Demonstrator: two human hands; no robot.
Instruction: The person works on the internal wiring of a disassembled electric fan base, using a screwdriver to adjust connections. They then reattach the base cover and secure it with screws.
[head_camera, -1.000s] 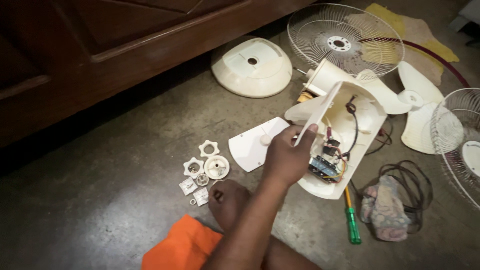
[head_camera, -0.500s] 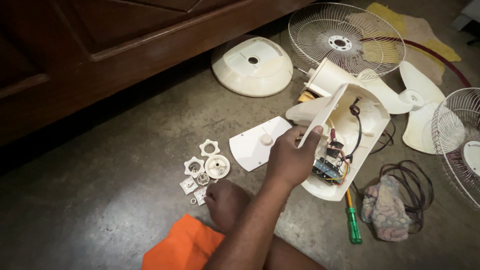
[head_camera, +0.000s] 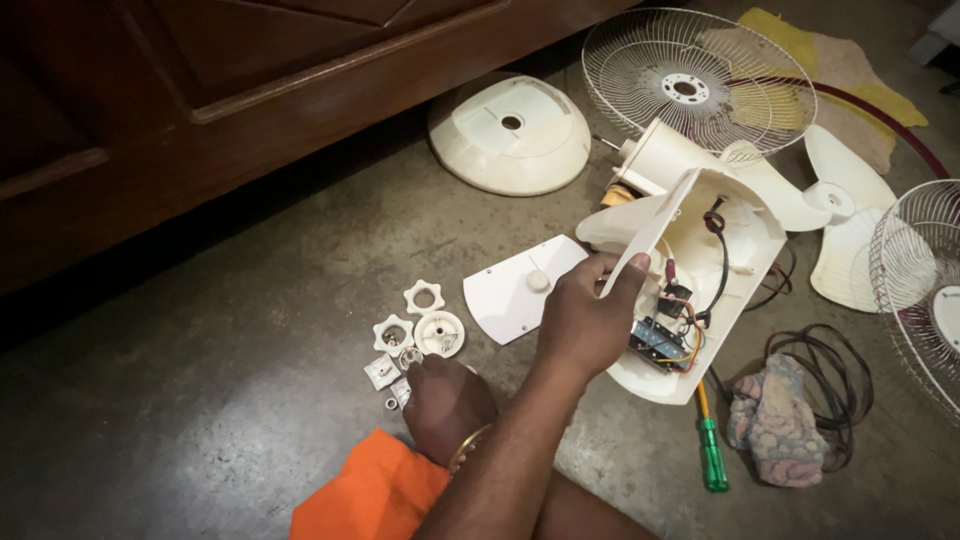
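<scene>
My left hand (head_camera: 585, 325) grips the lower edge of a flat cream panel (head_camera: 655, 225), which stands tilted up from an open cream fan housing (head_camera: 745, 265). Inside the housing I see a small switch board with coloured wires (head_camera: 665, 340) and a black cable. My forearm runs in from the bottom centre. Under it lies my bare foot (head_camera: 445, 400) with a gold anklet, beside several small white plastic nuts and fittings (head_camera: 415, 335). My right hand is out of view.
On the concrete floor lie a white cover plate (head_camera: 515, 290), a round cream base (head_camera: 510, 135), two wire fan guards (head_camera: 700, 85), a fan blade (head_camera: 850, 215), a green-handled screwdriver (head_camera: 712, 455), a rag (head_camera: 775, 420), a coiled black cord and orange cloth (head_camera: 365, 495). Dark wooden furniture stands behind.
My left hand has slid slightly lower along the panel's edge. The parts on the floor have not moved.
</scene>
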